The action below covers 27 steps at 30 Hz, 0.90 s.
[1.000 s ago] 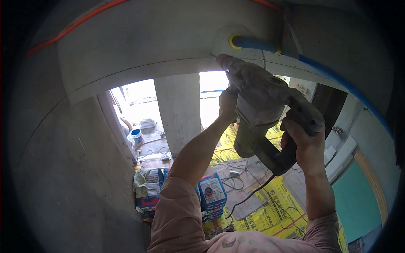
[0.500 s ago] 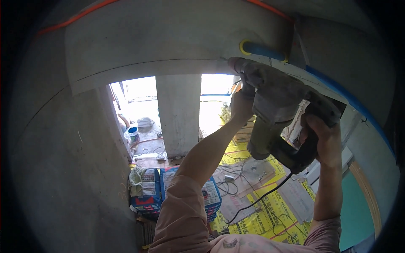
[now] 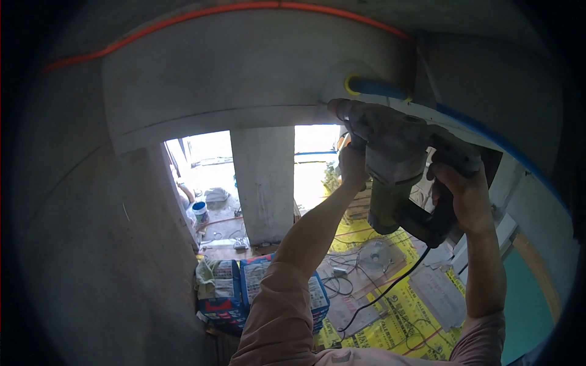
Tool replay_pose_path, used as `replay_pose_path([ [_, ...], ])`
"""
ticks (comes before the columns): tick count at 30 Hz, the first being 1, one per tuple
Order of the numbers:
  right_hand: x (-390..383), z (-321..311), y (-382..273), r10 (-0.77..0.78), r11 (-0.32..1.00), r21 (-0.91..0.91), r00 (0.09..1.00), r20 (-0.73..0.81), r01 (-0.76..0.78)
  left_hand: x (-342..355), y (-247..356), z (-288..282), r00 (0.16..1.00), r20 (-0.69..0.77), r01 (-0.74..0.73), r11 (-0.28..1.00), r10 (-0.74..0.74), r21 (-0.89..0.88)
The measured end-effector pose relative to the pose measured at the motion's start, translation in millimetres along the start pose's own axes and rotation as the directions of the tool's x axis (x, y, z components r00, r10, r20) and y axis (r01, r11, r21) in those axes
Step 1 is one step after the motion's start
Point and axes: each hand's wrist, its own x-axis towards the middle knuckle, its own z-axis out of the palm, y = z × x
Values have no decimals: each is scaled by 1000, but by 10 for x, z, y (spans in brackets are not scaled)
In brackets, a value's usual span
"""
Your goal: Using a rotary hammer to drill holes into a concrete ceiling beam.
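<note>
A dusty corded rotary hammer (image 3: 394, 143) is held up in both my hands, its nose pointing left at the concrete beam (image 3: 213, 79). My left hand (image 3: 352, 166) is wrapped round the side handle behind the nose; its fingers are partly hidden. My right hand (image 3: 465, 192) grips the rear handle. The nose is close to the right end of a dark line (image 3: 226, 110) drawn along the beam; whether the bit touches the beam, I cannot tell. A black power cord (image 3: 390, 285) hangs from the tool to the floor.
Blue bags (image 3: 220, 302) are stacked below my left arm. Yellow printed sheeting (image 3: 390, 323) with loose cables covers the floor. A blue pipe (image 3: 378, 88) and an orange pipe (image 3: 201, 10) run along the concrete. A bucket (image 3: 199, 210) stands beyond the left opening, beside a concrete pillar (image 3: 264, 183).
My view has tilted up slightly, so the surroundings sit lower and more of the orange pipe shows. Both hands keep hold of the rotary hammer, its nose still by the line.
</note>
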Motion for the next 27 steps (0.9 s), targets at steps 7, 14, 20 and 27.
replay_pose_path([
  [7, 135, -127, -101, 15, 987, -158, 999, 48, -8, 47, -56, 184, 992, -62, -116, 992, 113, -50],
  [14, 255, -164, -120, 19, 960, -278, 990, 141, 21, 208, -406, 544, 994, -99, -41, 642, -55, -766],
  [20, 311, -258, -64, -213, 788, -514, 933, 289, 339, 199, -347, 626, 980, 163, 174, 90, -115, -981],
  [27, 340, -189, -226, -23, 920, -380, 981, 193, 96, 293, -449, 756, 956, -266, -244, 844, 126, -477],
])
